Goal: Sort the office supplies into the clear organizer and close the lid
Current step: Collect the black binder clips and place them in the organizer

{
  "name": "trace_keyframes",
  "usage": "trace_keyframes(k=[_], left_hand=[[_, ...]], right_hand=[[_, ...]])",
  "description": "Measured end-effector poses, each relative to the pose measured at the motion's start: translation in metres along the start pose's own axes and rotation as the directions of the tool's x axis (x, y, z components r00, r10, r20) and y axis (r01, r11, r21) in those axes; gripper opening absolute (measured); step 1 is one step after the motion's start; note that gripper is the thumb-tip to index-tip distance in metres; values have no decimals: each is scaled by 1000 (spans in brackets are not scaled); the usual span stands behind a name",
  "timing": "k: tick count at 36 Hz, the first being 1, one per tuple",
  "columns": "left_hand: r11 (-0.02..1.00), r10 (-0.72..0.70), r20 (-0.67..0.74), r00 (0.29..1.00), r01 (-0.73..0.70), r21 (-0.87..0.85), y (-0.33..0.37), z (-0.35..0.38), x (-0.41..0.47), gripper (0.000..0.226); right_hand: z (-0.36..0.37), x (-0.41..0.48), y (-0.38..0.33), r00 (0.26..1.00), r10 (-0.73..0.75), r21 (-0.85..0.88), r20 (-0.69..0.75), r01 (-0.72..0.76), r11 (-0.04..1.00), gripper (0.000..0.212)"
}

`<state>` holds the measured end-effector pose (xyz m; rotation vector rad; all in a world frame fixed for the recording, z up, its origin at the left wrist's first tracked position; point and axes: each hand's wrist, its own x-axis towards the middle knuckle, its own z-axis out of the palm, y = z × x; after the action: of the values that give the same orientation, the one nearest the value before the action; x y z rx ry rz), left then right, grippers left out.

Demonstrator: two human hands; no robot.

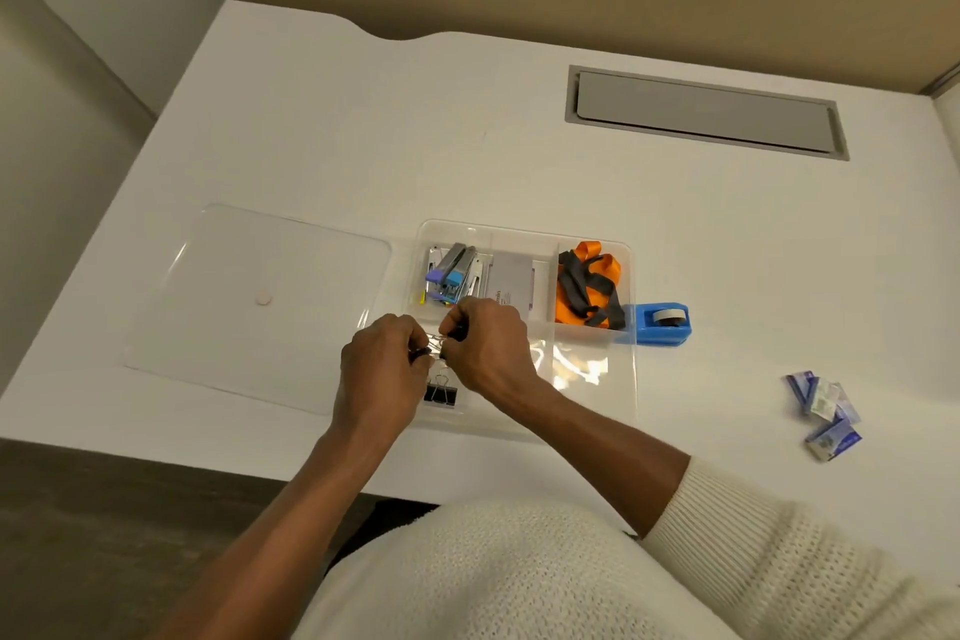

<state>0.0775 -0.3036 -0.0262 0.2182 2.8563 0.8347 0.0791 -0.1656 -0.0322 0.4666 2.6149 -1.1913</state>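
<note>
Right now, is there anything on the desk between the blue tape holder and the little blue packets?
Nothing: the head view shows bare white desk between tape dispenser and packets.

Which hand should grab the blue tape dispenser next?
The right hand, probably. The blue tape dispenser sits outside the clear plastic organizer, against its right wall, so the right hand reaches it without crossing over. Both hands are busy with black binder clips.

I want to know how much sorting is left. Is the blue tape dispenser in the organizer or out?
Out. The blue tape dispenser sits on the white desk, just outside the clear organizer at its right wall.
</note>
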Motion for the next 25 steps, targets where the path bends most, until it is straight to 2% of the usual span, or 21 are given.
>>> trace_keyframes(k=[5, 12, 18, 25], left_hand=[[998, 24, 53, 998, -27, 62, -1, 0, 1, 15], [983, 43, 92, 995, -58, 172, 5, -8, 3, 18], [977, 87, 106, 991, -105, 187, 25, -10, 10, 12], [970, 193, 169, 966, -214, 115, 58, 7, 20, 19]], right_hand=[[5, -5, -4, 998, -23, -97, 53, 28, 995, 34], [4, -12, -1, 998, -56, -146, 31, 60, 988, 39], [-14, -20, 19, 992, -87, -98, -90, 79, 992, 30], [-55, -33, 56, 975, 5, 41, -224, 4, 999, 19]])
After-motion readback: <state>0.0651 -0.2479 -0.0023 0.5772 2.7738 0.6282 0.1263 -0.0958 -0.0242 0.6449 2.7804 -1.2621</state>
